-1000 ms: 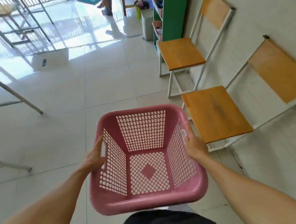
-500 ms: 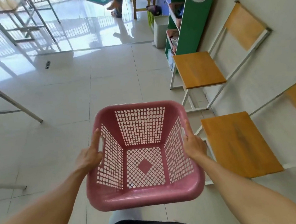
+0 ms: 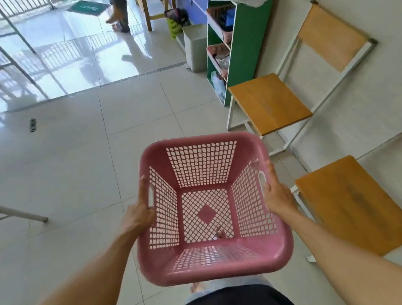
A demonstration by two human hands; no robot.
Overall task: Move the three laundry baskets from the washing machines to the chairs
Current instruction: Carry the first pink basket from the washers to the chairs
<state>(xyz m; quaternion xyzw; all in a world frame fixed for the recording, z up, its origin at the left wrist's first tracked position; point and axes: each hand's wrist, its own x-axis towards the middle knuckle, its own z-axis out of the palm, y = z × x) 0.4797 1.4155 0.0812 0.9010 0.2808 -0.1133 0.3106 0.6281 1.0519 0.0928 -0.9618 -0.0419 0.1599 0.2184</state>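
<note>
I carry an empty pink laundry basket (image 3: 213, 266) in front of my waist, above the tiled floor. My left hand (image 3: 139, 214) grips its left handle and my right hand (image 3: 277, 195) grips its right handle. Two chairs with orange wooden seats and white metal frames stand along the right wall. The near chair (image 3: 351, 204) is just right of the basket, with its seat bare. The far chair (image 3: 268, 103) stands further ahead, also bare. No washing machines or other baskets are in view.
A green shelf unit (image 3: 241, 48) with pink trays stands beyond the far chair, a grey bin (image 3: 195, 47) beside it. A metal rack leg (image 3: 12, 212) juts in at the left. A person sits on a wooden stool (image 3: 154, 5) at the far end.
I have walked forward along the wall with the basket held the same way. The near chair has slid down and right in view, and the green shelf looks closer.
</note>
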